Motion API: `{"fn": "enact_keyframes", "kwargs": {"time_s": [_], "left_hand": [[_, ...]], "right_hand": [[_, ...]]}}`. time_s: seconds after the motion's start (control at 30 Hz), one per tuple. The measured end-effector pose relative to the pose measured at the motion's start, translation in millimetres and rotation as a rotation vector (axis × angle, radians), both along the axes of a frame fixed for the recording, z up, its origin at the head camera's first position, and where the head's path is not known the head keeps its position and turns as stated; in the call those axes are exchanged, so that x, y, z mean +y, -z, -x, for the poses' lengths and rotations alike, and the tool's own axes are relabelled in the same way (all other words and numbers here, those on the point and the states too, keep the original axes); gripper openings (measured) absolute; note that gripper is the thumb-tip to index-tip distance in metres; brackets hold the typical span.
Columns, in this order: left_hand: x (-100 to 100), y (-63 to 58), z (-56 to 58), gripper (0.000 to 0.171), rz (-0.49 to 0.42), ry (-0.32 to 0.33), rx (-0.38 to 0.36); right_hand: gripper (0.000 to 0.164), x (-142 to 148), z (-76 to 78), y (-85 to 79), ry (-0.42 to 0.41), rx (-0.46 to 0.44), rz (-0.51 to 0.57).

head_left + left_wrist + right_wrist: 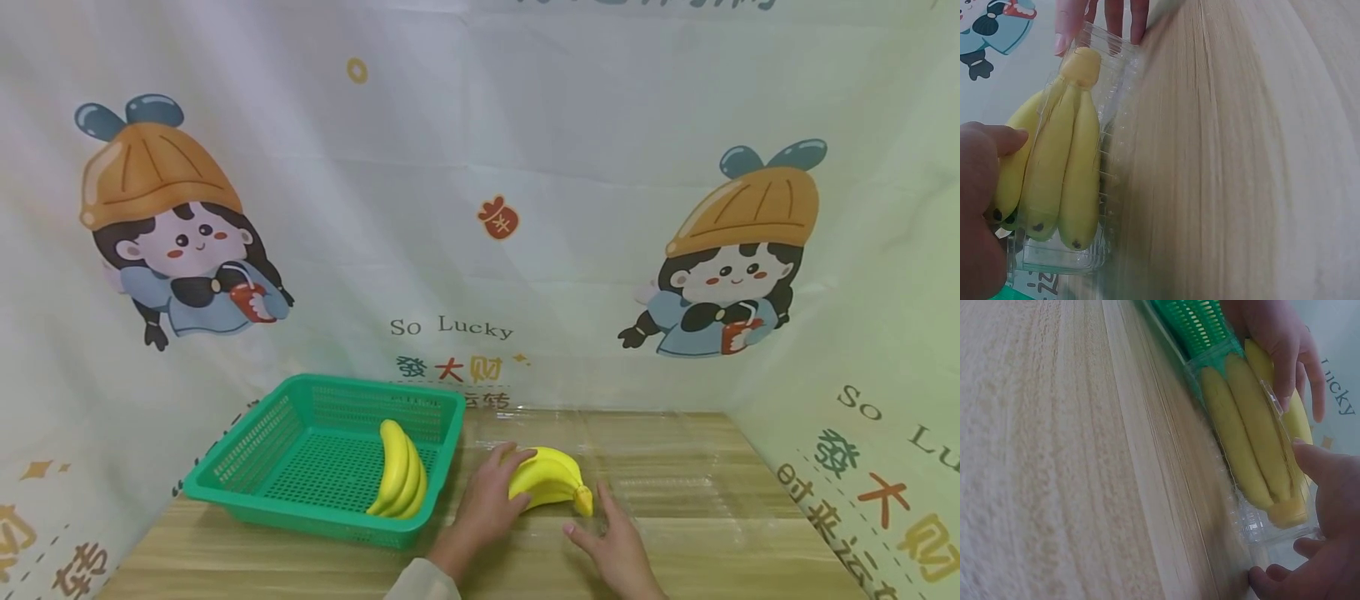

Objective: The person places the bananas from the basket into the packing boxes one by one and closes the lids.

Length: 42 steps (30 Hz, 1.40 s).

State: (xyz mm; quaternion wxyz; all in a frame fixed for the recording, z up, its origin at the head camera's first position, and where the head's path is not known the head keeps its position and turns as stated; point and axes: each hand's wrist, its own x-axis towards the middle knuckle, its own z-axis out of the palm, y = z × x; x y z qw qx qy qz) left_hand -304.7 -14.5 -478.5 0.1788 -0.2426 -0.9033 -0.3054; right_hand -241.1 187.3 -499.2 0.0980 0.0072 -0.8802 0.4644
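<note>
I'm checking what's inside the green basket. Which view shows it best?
The head view: it shows the whole green basket and the banana bunch inside. The right wrist view shows only part of the basket; the left wrist view, just a sliver at the bottom edge.

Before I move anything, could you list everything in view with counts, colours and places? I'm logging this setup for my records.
Basket: one, green, on the table's left side.
First banana bunch: one, yellow, in the basket's right side.
Second banana bunch: one, yellow, right of the basket.
Plastic container: at least one, clear, about the second banana bunch; more clear plastic lies to the right, perhaps another piece.
Table: one, wood-brown, beneath everything.
Cloth backdrop: pale, with coloured prints and lettering, behind and both sides.
Sleeve: one, pale, left forearm.
Left hand: one, fingers over the second banana bunch.
Right hand: one, by that bunch's stem end.
</note>
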Motion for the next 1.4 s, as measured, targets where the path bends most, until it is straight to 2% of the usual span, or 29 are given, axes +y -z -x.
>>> {"fn": "enact_keyframes", "kwargs": {"time_s": [0.43,0.63,0.8,0.97,1.03,1.17,1.4], "left_hand": [[-4.2,0.7,-2.3,0.055,-0.034,-0.011,0.006],[-6.9,1.7,-5.9,0.055,-0.046,-0.003,0.037],[-11.0,3.8,-6.9,0.053,-0.113,-0.01,0.042],[-15.4,6.8,-3.3,0.048,-0.197,-0.053,0.071],[-17.2,7.8,-2.2,0.049,-0.241,-0.065,0.043],[-20.4,10.0,-1.5,0.056,-0.367,-0.065,-0.077],[-25.9,9.4,-1.6,0.062,-0.6,-0.003,-0.208]], "right_hand": [[0.092,-2.2,2.1,0.2,0.0,-0.034,0.009],[0.092,-2.6,0.5,-0.7,-0.002,-0.049,0.042],[0.093,-2.8,0.4,-0.1,0.012,-0.031,0.061],[0.096,-1.6,2.5,-1.2,0.024,-0.032,0.091],[0.095,-1.0,4.3,-3.1,0.025,-0.035,0.109],[0.088,-0.6,7.9,-7.7,0.027,-0.051,0.155],[0.086,1.3,16.5,-13.2,0.03,-0.081,0.209]]}}
